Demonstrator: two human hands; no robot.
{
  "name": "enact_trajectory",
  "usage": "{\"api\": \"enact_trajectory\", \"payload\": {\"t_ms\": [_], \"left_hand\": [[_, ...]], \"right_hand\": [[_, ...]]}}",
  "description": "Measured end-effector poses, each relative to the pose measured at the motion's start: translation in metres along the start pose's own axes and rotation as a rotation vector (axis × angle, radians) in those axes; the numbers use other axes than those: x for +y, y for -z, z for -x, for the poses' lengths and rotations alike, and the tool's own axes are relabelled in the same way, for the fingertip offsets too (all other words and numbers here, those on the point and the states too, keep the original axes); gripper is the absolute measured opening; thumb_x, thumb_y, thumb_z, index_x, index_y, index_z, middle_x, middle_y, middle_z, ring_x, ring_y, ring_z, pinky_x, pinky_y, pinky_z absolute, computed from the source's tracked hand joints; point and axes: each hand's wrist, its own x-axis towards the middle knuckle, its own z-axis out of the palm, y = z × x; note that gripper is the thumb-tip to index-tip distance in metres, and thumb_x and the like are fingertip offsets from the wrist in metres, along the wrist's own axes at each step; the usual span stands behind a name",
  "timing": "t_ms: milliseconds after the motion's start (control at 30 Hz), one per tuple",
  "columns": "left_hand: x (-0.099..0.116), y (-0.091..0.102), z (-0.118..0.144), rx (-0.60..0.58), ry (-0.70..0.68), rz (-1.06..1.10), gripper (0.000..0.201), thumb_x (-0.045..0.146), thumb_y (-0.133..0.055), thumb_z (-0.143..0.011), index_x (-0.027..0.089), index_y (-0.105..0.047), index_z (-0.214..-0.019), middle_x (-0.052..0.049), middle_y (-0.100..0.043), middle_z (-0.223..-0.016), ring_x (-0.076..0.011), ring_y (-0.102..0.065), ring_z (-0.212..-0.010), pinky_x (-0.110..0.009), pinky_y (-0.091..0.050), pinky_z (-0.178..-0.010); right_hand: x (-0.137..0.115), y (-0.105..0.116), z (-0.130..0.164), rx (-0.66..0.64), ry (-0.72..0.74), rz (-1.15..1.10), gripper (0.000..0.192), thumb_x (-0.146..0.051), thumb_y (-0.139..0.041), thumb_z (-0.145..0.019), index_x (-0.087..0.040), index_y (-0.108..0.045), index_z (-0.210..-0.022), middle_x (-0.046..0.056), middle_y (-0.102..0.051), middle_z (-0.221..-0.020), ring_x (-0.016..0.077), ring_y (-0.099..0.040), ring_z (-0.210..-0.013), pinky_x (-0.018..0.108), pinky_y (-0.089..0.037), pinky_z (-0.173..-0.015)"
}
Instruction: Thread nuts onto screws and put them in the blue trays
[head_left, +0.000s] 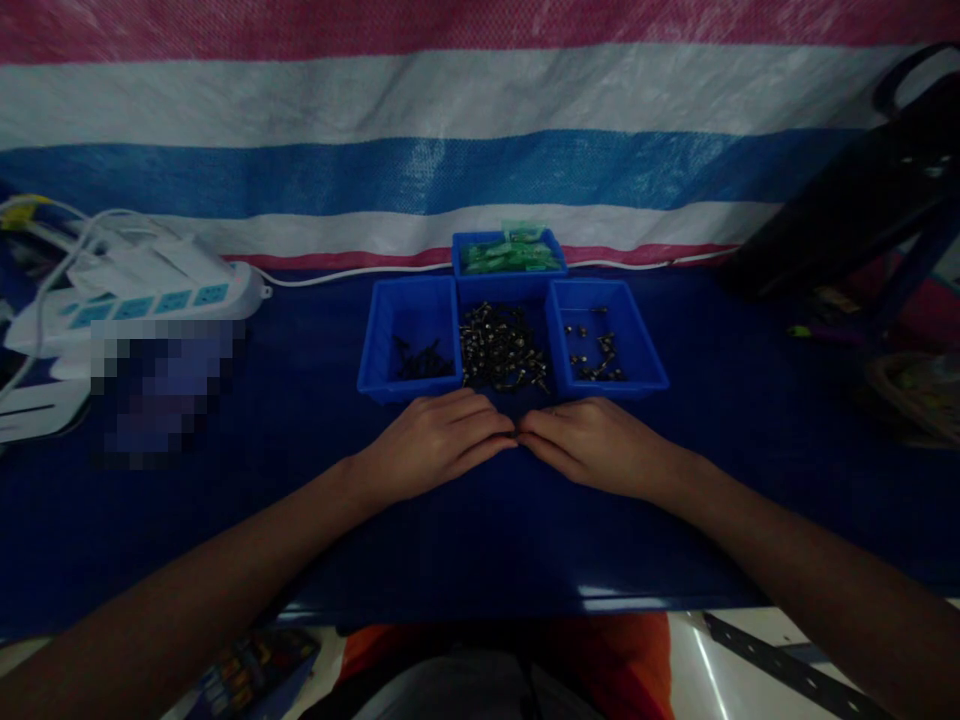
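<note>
My left hand and my right hand meet fingertip to fingertip over the blue table, just in front of the bins. Both are closed in a pinch around something small and dark, too tiny and dim to name. Right behind them, a middle blue bin holds a heap of small dark metal parts. In the left blue bin lie some thin black pieces. Several small shiny metal pieces are scattered in the right blue bin.
Behind the bins stands a blue tray of green packets. A white power strip with cables sits at the left. A dark bulky object leans at the back right, near a basket. A striped sheet hangs behind.
</note>
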Motion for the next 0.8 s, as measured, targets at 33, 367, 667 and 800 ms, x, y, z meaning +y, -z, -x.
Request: {"api": "enact_trajectory", "payload": {"t_ms": [33, 367, 667, 800], "left_hand": [[0.0005, 0.0, 0.0, 0.002, -0.015, 0.004, 0.019, 0.03, -0.044, -0.089, 0.018, -0.056, -0.096, -0.002, -0.058, -0.085, -0.0111, -0.053, -0.079, -0.022, -0.043, -0.073], [-0.0029, 0.0004, -0.0022, -0.164, 0.113, -0.039, 0.026, 0.036, -0.038, -0.09, 0.018, -0.056, -0.088, 0.0, -0.055, -0.078, -0.0113, -0.052, -0.075, -0.022, -0.04, -0.068], [0.0063, 0.0023, -0.0042, -0.2, 0.054, -0.026, 0.027, 0.032, -0.034, -0.092, 0.017, -0.055, -0.085, -0.001, -0.054, -0.076, -0.0113, -0.05, -0.071, -0.023, -0.039, -0.067], [0.0057, 0.003, -0.0042, -0.214, 0.076, -0.05, 0.027, 0.03, -0.032, -0.092, 0.016, -0.054, -0.085, -0.002, -0.053, -0.075, -0.0123, -0.051, -0.072, -0.024, -0.04, -0.069]], "right_hand": [[-0.0005, 0.0, 0.0, -0.003, 0.003, -0.004, 0.02, -0.025, -0.036, -0.09, -0.016, -0.053, -0.082, 0.002, -0.061, -0.072, 0.0105, -0.056, -0.065, 0.022, -0.035, -0.06], [-0.0004, 0.0017, 0.0018, 0.087, -0.006, 0.015, 0.022, -0.026, -0.037, -0.089, -0.016, -0.052, -0.077, -0.001, -0.058, -0.063, 0.009, -0.052, -0.056, 0.022, -0.033, -0.055], [-0.0036, 0.0046, 0.005, 0.165, 0.082, 0.0, 0.027, -0.025, -0.035, -0.089, -0.016, -0.056, -0.075, 0.0, -0.057, -0.063, 0.0093, -0.053, -0.057, 0.022, -0.035, -0.057], [-0.0002, 0.0049, 0.0035, 0.119, 0.016, 0.015, 0.025, -0.027, -0.035, -0.09, -0.016, -0.055, -0.078, 0.0, -0.058, -0.065, 0.0096, -0.054, -0.058, 0.022, -0.036, -0.058]]}}
